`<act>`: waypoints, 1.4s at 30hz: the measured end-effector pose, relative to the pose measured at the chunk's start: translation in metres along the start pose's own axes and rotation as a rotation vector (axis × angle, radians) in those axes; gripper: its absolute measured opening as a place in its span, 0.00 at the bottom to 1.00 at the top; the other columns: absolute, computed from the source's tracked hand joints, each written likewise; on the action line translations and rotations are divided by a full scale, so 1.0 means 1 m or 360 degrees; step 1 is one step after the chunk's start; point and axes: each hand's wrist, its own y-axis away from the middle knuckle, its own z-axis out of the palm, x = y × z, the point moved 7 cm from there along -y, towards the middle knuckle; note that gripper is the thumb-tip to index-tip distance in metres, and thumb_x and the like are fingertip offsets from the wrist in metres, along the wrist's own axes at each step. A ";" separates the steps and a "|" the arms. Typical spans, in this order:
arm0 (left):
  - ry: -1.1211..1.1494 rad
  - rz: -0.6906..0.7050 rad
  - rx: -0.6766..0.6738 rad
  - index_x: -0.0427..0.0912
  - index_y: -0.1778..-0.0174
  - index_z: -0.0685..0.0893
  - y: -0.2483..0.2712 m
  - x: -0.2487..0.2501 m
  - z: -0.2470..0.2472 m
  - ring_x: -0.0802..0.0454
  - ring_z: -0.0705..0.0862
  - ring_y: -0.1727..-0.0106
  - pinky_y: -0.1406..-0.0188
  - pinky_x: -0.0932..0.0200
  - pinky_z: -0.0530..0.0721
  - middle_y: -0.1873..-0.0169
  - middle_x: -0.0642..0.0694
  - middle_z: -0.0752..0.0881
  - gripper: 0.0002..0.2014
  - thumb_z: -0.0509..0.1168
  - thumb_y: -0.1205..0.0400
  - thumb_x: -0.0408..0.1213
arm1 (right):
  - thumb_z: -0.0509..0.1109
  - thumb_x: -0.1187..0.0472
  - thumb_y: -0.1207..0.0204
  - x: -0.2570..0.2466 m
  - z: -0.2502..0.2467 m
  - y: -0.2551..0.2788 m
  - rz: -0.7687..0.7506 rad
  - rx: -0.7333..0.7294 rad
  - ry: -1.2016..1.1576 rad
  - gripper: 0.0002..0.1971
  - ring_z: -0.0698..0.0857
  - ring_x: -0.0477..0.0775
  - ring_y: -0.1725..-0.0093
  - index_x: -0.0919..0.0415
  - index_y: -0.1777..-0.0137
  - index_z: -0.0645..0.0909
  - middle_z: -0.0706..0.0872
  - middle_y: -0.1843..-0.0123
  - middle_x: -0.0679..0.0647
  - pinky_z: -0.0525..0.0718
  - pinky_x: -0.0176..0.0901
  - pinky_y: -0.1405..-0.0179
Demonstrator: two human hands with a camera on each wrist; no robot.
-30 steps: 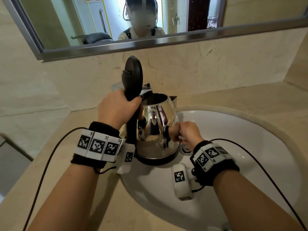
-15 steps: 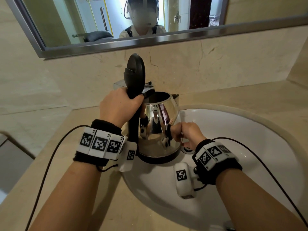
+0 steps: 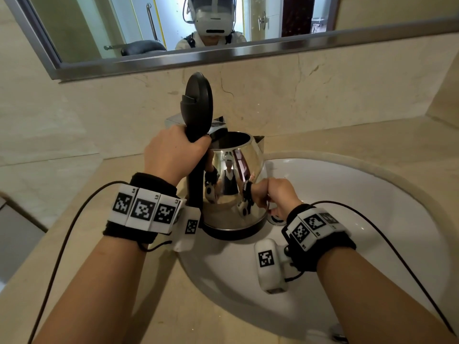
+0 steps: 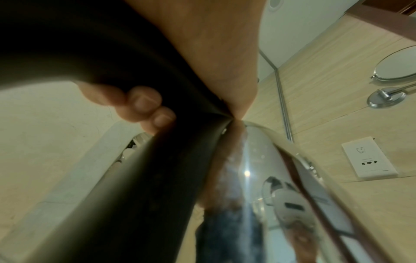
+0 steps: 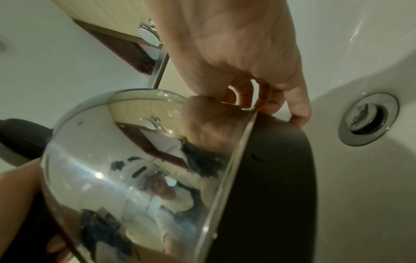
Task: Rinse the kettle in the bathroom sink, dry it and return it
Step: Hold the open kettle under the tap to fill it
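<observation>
A shiny steel kettle (image 3: 233, 184) with a black base hangs upright over the left edge of the white sink (image 3: 360, 194). Its black lid (image 3: 198, 103) stands open. My left hand (image 3: 173, 152) grips the black handle (image 4: 146, 186), fingers (image 4: 144, 101) wrapped round it. My right hand (image 3: 275, 194) is curled against the kettle's lower right side. In the right wrist view its fingertips (image 5: 297, 117) touch the black base rim of the kettle (image 5: 135, 160) and hold nothing else.
A chrome faucet (image 3: 173, 119) stands behind the kettle, mostly hidden. The drain (image 5: 368, 119) lies just right of the kettle's base. A beige marble counter (image 3: 124, 306) surrounds the sink, with a framed mirror (image 3: 99, 28) above and a wall socket (image 4: 369, 158) nearby.
Almost nothing: both hands keep the same hold, and the kettle stays over the sink's left edge while the view shifts slightly.
</observation>
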 end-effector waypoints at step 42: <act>0.0008 -0.0014 0.0015 0.44 0.55 0.82 0.001 0.000 -0.001 0.60 0.72 0.72 0.75 0.63 0.65 0.72 0.53 0.76 0.13 0.60 0.20 0.51 | 0.55 0.70 0.18 -0.013 0.003 0.026 -0.0327 -0.0039 0.0121 0.14 0.72 0.49 0.72 0.71 0.39 0.79 0.73 0.70 0.54 0.74 0.45 0.55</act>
